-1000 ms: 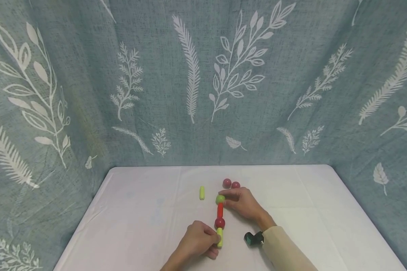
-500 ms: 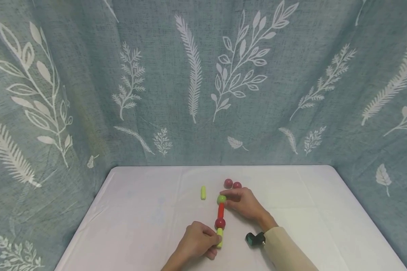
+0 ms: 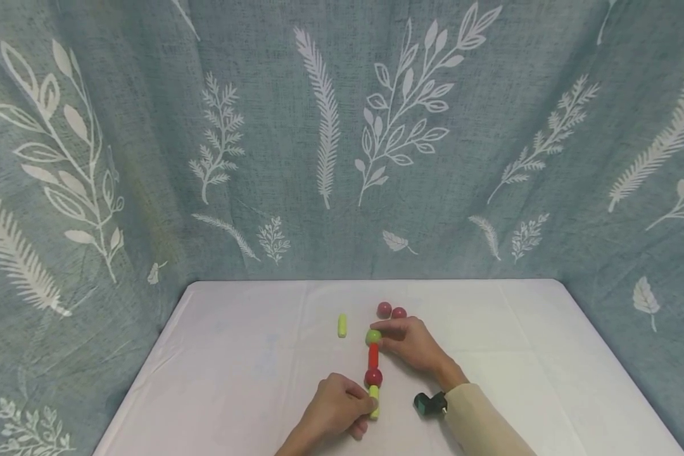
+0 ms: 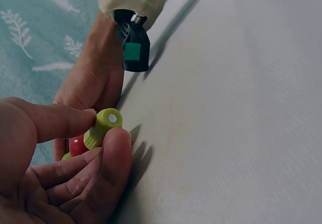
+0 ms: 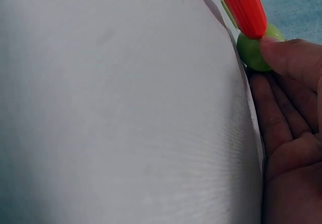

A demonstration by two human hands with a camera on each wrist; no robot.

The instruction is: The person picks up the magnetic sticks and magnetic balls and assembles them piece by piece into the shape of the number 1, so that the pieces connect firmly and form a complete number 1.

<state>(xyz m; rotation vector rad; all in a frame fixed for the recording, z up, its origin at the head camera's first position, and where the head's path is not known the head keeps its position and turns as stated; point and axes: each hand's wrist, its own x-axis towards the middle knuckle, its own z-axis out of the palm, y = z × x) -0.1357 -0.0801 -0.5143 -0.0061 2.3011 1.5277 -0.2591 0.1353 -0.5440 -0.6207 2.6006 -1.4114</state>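
Note:
A chain of toy pieces runs front to back in the head view: a yellow-green rod (image 3: 374,410), a dark red ball (image 3: 373,378), a red rod (image 3: 373,356) and a green ball (image 3: 373,336), end to end. My left hand (image 3: 339,405) pinches the yellow-green rod between thumb and fingers; in the left wrist view that rod (image 4: 103,126) shows a round silvery spot on its end. With thumb and fingers, my right hand (image 3: 413,345) holds the green ball at the far end. The right wrist view shows the green ball (image 5: 254,53) touching the ribbed red rod (image 5: 244,7).
Two dark red balls (image 3: 384,310) lie behind the right hand. A loose yellow-green rod (image 3: 342,325) rests left of the green ball. The white table (image 3: 234,354) is backed by a leaf-patterned curtain (image 3: 251,126). A dark wrist camera (image 3: 430,404) sits under the right sleeve.
The near end of the chain, with the left hand, has shifted slightly right, so the chain is straighter. Both hands keep their hold.

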